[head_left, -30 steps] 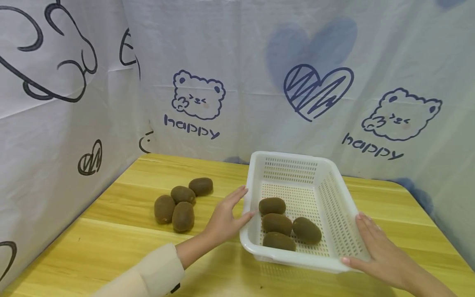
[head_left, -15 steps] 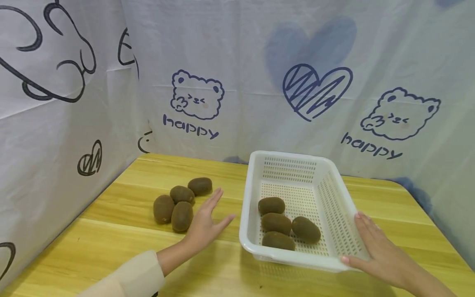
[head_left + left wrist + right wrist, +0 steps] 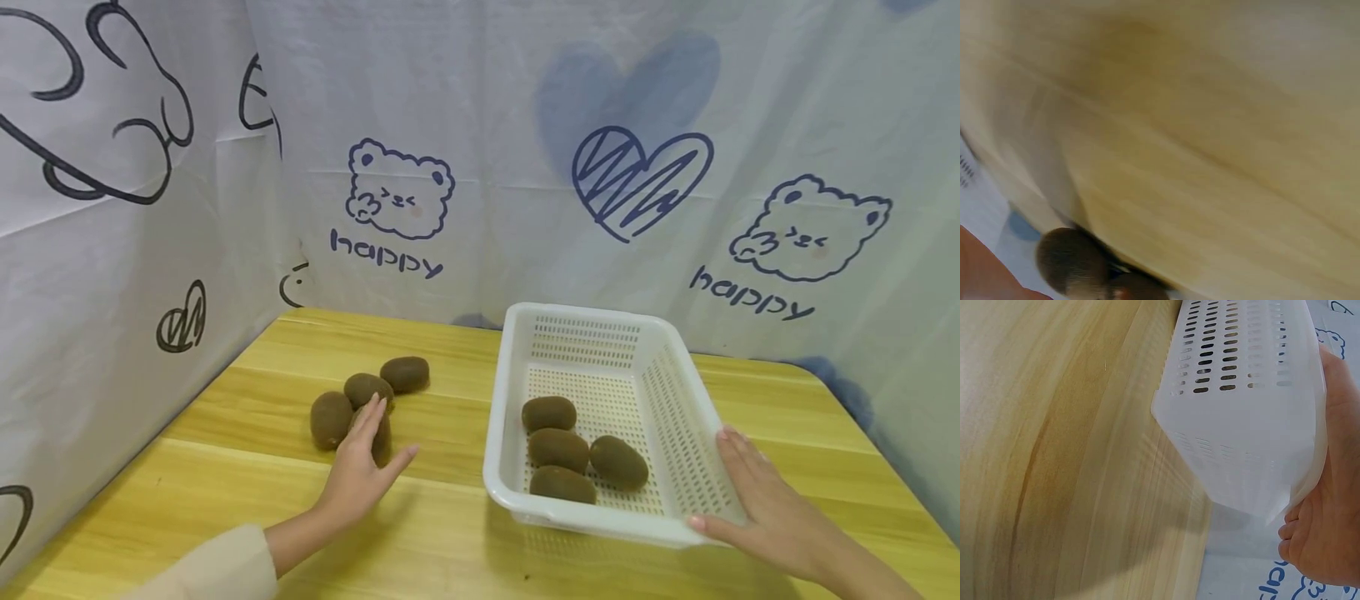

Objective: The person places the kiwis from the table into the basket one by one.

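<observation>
A basket (image 3: 600, 333) stands right of centre on the table (image 3: 225, 500), four kiwis (image 3: 577, 454) in its lower half. Four more kiwis (image 3: 330, 417) lie left of it. A printed sheet (image 3: 487, 125) fills the upper frame behind.

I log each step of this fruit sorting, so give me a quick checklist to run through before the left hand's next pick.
1. Left hand at the loose kiwis: ok, fingers straight over the nearest one.
2. Fingers curled round a kiwi: not ok.
3. Basket steadied: ok, right hand rests on its right rim.
4. Room in the basket: ok, four kiwis near the front, back half bare.
5. Path to the basket: ok, bare table between.
</observation>
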Available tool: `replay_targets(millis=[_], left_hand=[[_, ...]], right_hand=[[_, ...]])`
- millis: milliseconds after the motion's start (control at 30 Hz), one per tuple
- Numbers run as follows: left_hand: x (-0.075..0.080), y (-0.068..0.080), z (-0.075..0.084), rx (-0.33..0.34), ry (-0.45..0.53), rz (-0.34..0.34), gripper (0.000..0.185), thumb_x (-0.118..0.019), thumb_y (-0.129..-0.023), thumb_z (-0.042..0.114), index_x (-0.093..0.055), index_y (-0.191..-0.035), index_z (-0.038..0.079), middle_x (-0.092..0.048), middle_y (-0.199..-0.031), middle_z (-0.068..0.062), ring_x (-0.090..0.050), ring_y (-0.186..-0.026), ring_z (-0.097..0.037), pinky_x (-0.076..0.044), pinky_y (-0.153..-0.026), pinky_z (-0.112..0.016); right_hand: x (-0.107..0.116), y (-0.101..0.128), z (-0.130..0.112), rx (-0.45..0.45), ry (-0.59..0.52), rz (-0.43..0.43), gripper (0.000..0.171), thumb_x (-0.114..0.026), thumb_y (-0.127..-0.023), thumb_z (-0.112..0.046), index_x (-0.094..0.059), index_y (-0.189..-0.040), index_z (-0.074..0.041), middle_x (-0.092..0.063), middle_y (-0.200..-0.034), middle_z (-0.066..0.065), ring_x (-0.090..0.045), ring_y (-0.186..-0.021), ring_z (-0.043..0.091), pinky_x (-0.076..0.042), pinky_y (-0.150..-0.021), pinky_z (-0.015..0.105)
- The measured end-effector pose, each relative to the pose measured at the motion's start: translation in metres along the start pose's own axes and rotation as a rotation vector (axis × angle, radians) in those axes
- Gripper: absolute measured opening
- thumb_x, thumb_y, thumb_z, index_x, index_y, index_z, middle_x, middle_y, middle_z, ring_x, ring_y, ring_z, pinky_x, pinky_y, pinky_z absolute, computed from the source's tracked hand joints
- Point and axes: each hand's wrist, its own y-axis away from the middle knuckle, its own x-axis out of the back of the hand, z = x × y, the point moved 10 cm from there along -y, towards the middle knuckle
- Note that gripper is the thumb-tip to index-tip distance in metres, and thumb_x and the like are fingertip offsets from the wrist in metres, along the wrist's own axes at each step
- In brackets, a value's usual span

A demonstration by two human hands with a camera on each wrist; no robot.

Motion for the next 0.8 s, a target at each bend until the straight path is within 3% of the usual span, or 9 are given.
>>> replay_targets(millis=[133, 300, 367, 533, 633, 733, 800], left_hand=[[0.003, 0.004, -0.014, 0.056, -0.002, -0.007, 0.077, -0.067, -0.085, 0.024, -0.027, -0.138, -0.015, -0.023, -0.147, -0.032, -0.022, -0.134, -0.051, -0.026, -0.104, -0.063], [0.002, 0.006, -0.025, 0.113, 0.011, -0.032, 0.079, -0.066, -0.086, 0.026, -0.025, -0.139, -0.016, -0.02, -0.147, -0.033, -0.022, -0.134, -0.05, -0.028, -0.105, -0.061], [0.001, 0.006, -0.029, 0.133, 0.007, -0.043, 0.079, -0.066, -0.086, 0.026, -0.024, -0.139, -0.015, -0.019, -0.148, -0.033, -0.021, -0.134, -0.05, -0.027, -0.105, -0.061], [-0.001, 0.004, -0.032, 0.159, -0.005, -0.051, 0.08, -0.067, -0.086, 0.026, -0.024, -0.14, -0.014, -0.017, -0.149, -0.032, -0.02, -0.135, -0.05, -0.026, -0.106, -0.061], [0.0, 0.003, -0.033, 0.16, -0.007, -0.044, 0.079, -0.067, -0.085, 0.025, -0.025, -0.139, -0.015, -0.019, -0.148, -0.033, -0.02, -0.135, -0.05, -0.026, -0.106, -0.061], [0.001, 0.0, -0.033, 0.166, -0.014, -0.043, 0.078, -0.067, -0.085, 0.024, -0.026, -0.138, -0.016, -0.021, -0.147, -0.033, -0.021, -0.135, -0.05, -0.026, -0.107, -0.06], [0.001, -0.001, -0.034, 0.174, -0.019, -0.044, 0.078, -0.067, -0.085, 0.023, -0.026, -0.138, -0.016, -0.022, -0.147, -0.033, -0.022, -0.135, -0.049, -0.026, -0.108, -0.059]], right_hand=[[0.0, 0.0, 0.001, -0.01, -0.015, -0.008, 0.101, -0.063, -0.083, -0.043, 0.0, -0.147, 0.004, -0.005, -0.15, 0.032, -0.008, -0.138, 0.049, 0.019, -0.095, 0.006], [-0.002, 0.0, 0.003, -0.024, -0.044, -0.024, 0.101, -0.062, -0.083, -0.043, 0.001, -0.147, 0.004, -0.004, -0.151, 0.032, -0.006, -0.138, 0.05, 0.018, -0.108, 0.033], [-0.001, 0.001, 0.002, -0.023, -0.036, -0.02, 0.101, -0.062, -0.083, -0.043, 0.0, -0.147, 0.004, -0.004, -0.151, 0.032, -0.007, -0.138, 0.049, 0.018, -0.108, 0.032], [0.002, 0.0, 0.0, -0.007, 0.0, 0.004, 0.101, -0.063, -0.083, -0.043, -0.001, -0.147, 0.005, -0.006, -0.15, 0.032, -0.008, -0.139, 0.047, 0.018, -0.095, 0.005], [0.001, 0.0, 0.0, -0.011, -0.006, -0.001, 0.102, -0.063, -0.083, -0.043, -0.001, -0.147, 0.004, -0.006, -0.15, 0.032, -0.008, -0.139, 0.048, 0.019, -0.096, 0.007], [0.0, 0.0, 0.002, -0.027, -0.029, -0.019, 0.102, -0.063, -0.082, -0.044, 0.001, -0.147, 0.003, -0.006, -0.151, 0.032, -0.009, -0.138, 0.049, 0.018, -0.111, 0.033], [-0.001, -0.001, 0.003, -0.038, -0.043, -0.032, 0.103, -0.063, -0.082, -0.044, 0.002, -0.148, 0.002, -0.005, -0.151, 0.032, -0.009, -0.137, 0.05, 0.007, -0.112, 0.056]])
